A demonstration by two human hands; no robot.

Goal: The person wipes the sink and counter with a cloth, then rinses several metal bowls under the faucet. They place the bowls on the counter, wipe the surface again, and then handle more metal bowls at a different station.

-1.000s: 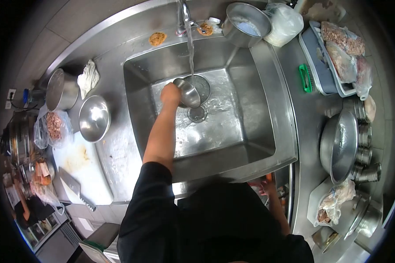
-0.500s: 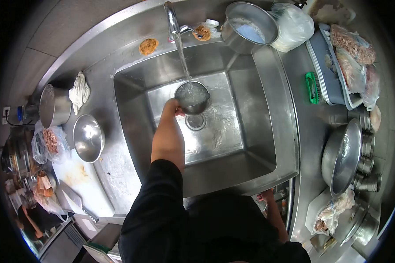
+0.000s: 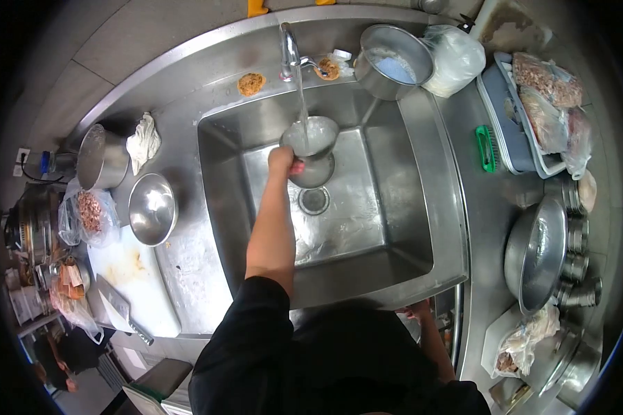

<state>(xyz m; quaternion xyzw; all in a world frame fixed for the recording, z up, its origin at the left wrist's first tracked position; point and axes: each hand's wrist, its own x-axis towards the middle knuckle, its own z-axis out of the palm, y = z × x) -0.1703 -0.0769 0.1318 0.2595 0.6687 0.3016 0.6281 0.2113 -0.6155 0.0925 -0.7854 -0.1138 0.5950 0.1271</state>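
My left hand is closed on the rim of a small metal bowl inside the sink. Water runs from the faucet into the bowl. Just below the bowl shows a round grey shape; whether it is the bowl's underside or a second piece, I cannot tell. The drain lies beneath. My right hand is low, by the sink's front edge, partly hidden; what it holds, if anything, is unclear.
A metal pot stands behind the sink. On the left are an empty bowl, a white cloth, a cutting board and a knife. At right lie a green brush and a large basin. Another person's arm shows lower left.
The camera view has shifted. The bowl in my left hand has tilted, and the round grey shape now shows below it, above the drain. My right hand stays low by the edge.
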